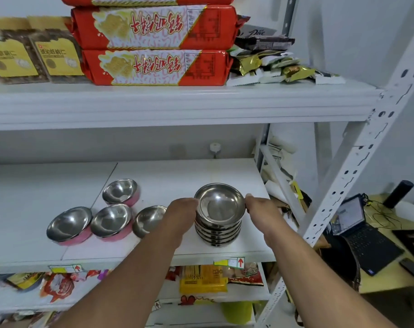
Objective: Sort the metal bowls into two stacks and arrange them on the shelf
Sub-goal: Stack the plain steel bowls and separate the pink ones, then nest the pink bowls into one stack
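1. The stack of plain steel bowls [218, 218] stands near the right front edge of the middle shelf [168, 181]; the left hand [181, 214] and right hand [262, 209] clasp its top rim from either side — an uneven squeeze could topple it.
2. Four pink-sided bowls [70, 227] lie loose to the left — the left forearm could knock the nearest.

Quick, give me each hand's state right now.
Left hand: gripping the left rim of the top bowl on the stack of metal bowls.
Right hand: gripping the right rim of the same bowl.
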The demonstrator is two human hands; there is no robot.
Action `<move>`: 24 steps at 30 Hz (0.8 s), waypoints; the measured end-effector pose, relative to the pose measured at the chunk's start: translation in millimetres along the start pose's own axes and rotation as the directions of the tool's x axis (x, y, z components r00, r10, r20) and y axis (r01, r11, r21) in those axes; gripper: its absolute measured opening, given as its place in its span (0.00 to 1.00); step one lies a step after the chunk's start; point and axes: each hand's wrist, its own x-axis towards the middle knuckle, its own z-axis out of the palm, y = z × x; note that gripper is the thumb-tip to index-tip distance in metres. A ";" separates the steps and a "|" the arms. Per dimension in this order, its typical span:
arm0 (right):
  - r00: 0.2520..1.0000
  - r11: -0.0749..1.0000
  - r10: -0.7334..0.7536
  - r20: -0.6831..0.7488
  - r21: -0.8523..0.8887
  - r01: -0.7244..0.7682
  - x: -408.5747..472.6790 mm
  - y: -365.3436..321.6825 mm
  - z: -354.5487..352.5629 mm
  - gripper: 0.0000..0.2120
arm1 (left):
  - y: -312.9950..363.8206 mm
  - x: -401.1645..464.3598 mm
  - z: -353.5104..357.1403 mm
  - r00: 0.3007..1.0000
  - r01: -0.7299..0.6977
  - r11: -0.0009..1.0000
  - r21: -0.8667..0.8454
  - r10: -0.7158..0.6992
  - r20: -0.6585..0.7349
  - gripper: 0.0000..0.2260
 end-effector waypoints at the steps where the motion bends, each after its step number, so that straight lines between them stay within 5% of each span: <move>1: 1.000 1.000 0.009 0.028 -0.007 -0.009 -0.1 2.0 0.5 0.17 | -0.4 0.3 2.0 1.000 0.004 1.000 0.017 -0.004 -0.010 0.05; 4: 0.996 1.000 0.009 0.094 -0.023 -0.007 -7.1 2.2 0.5 0.19 | -6.1 3.0 5.3 0.999 -0.019 0.996 0.090 0.022 -0.039 0.09; 6: 0.993 0.999 -0.005 0.121 -0.031 0.008 -11.3 1.1 -1.0 0.20 | -11.7 3.5 3.7 0.998 -0.020 0.990 0.142 0.029 -0.062 0.20; 10: 0.984 0.976 -0.145 0.103 -0.147 0.160 -15.6 4.5 -0.4 0.21 | -18.9 -2.2 -5.4 0.994 -0.054 0.970 0.237 0.076 -0.085 0.25; 17: 0.781 0.637 -0.525 0.337 -0.454 0.624 -50.3 6.4 47.9 0.24 | -36.3 -20.4 -26.9 0.964 -0.167 0.783 0.599 0.257 -0.067 0.26; 21: 0.679 0.449 -0.523 0.515 -0.511 0.733 -67.2 10.1 92.2 0.28 | -50.9 -32.6 -57.7 0.933 -0.172 0.637 0.751 0.349 -0.083 0.22; 24: 0.666 0.442 -0.475 0.576 -0.499 0.746 -74.9 16.6 121.2 0.28 | -61.1 -46.3 -85.0 0.930 -0.122 0.622 0.773 0.345 -0.131 0.22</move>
